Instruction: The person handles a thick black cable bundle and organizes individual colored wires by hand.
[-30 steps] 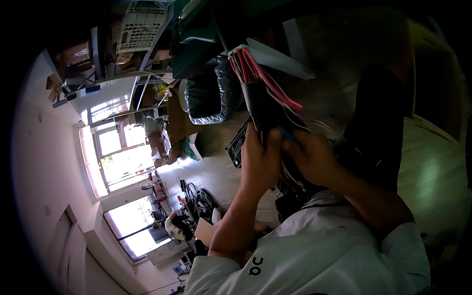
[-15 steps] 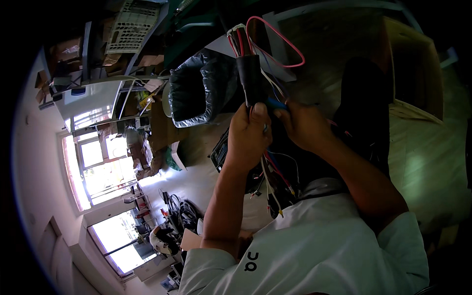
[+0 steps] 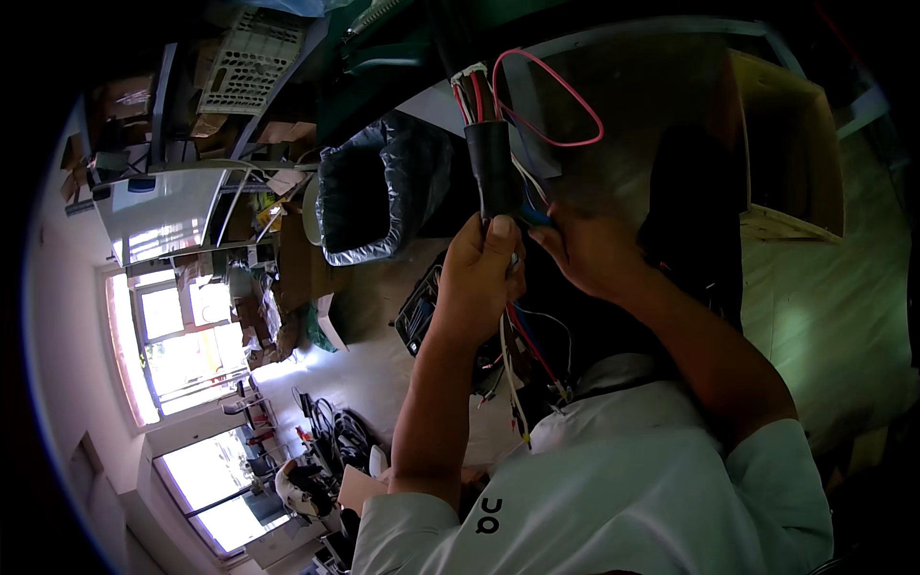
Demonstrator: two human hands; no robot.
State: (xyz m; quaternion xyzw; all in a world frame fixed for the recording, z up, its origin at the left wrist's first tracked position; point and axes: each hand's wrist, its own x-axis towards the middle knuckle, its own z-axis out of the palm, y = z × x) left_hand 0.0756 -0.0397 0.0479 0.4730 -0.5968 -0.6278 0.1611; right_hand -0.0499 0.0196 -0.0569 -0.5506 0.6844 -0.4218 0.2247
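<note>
A bundle of wires runs through a thick black sleeve (image 3: 491, 163), with red and white wires (image 3: 471, 96) coming out at its top. One pinkish-red wire (image 3: 592, 107) loops out to the right. My left hand (image 3: 476, 278) is closed around the bundle just below the sleeve, its thumb lying along the front. Beside it, my right hand (image 3: 596, 251) pinches a blue piece (image 3: 537, 217) against the bundle; its exact kind is hard to make out. Below my left hand hang loose red, white and blue wires (image 3: 517, 359), some with small coloured tips.
At the left stands a bin with a black liner (image 3: 391, 211). A wooden box (image 3: 793, 230) is at the right. Crates and cartons fill shelves (image 3: 251, 62) at the upper left. A dark open container (image 3: 419, 311) is beside my left forearm; coiled black cables (image 3: 343, 436) lie farther off.
The view has shifted a little, so the surroundings sit farther left and lower. Both hands keep their hold, with the bundle slightly lower in the picture.
</note>
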